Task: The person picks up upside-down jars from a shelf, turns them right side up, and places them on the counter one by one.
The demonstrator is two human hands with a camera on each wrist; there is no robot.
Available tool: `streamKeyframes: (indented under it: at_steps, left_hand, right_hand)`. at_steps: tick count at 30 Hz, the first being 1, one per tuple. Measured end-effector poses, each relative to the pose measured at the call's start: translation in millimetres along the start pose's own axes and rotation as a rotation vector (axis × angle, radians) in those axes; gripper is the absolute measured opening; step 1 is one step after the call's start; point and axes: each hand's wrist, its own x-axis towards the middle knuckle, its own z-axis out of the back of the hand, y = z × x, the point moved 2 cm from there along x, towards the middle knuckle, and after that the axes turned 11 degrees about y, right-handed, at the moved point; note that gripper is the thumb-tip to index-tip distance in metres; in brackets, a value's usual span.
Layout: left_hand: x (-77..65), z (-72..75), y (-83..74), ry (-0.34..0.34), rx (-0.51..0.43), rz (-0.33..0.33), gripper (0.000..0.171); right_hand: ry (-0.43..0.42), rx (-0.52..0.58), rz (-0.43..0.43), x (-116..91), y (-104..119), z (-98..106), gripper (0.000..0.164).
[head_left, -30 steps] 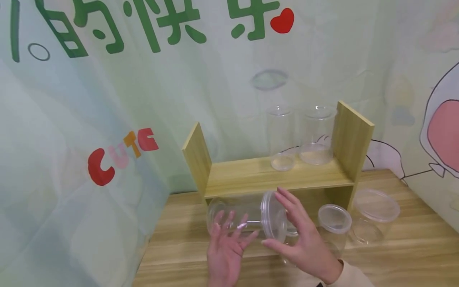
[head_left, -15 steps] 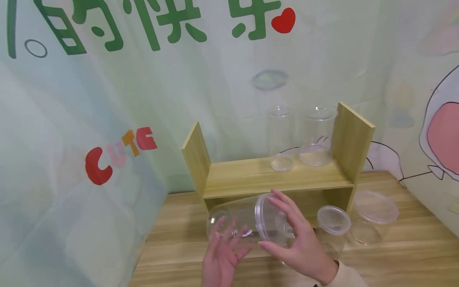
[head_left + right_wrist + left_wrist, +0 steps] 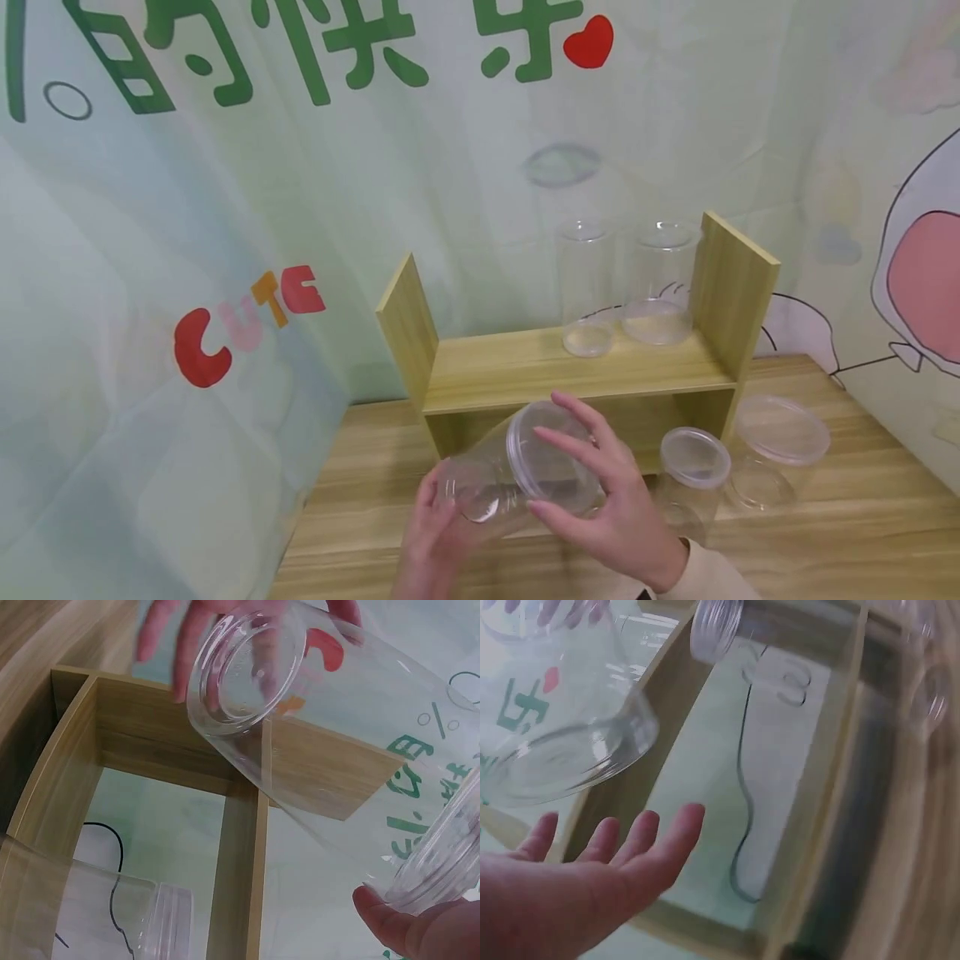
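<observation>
A large clear plastic jar (image 3: 480, 479) with a screw lid (image 3: 558, 458) is held tilted in the air before the shelf, its base at lower left. My right hand (image 3: 622, 504) grips it at the lid end, fingers over the top and thumb below; in the right wrist view that thumb (image 3: 405, 926) presses the rim. Near the base is my left hand (image 3: 431, 533), partly seen through the plastic. In the left wrist view the left hand (image 3: 592, 892) has loosely spread fingers, a small gap short of the jar's base (image 3: 577, 761).
A wooden shelf (image 3: 540, 367) stands on the table (image 3: 337, 500). On its upper board are a narrow clear jar (image 3: 587, 283) and a wider clear jar (image 3: 660, 283). A small lidded jar (image 3: 693, 467) and a wide lidded jar (image 3: 783, 433) stand at the right.
The jar has turned from nearly level: its base has swung down and toward me, and its lid faces up more. My left hand has moved left and round the base.
</observation>
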Motion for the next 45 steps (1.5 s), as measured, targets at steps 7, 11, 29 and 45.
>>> streamKeyframes:
  at_steps: [7,11,29,45]
  left_hand:
    - [14.8,15.7,-49.4,-0.351,0.369,-0.076,0.047]
    - [27.0,23.6,-69.6,-0.363,0.444,-0.189,0.048]
    - [77.1,38.2,-116.9,-0.372,0.635,-0.24,0.058]
    - [122.2,40.2,-141.0,-0.206,0.897,-0.097,0.074]
  right_hand:
    - [0.076,-0.053,0.007,-0.5,1.3,-9.1,0.058]
    - [0.121,-0.077,-0.035,-3.9,-2.6,-15.2,0.056]
    - [0.215,-0.199,-0.034,-11.2,-13.3,-40.6,0.05]
    - [0.351,-0.203,-0.182,-22.4,-22.4,-55.9,0.045]
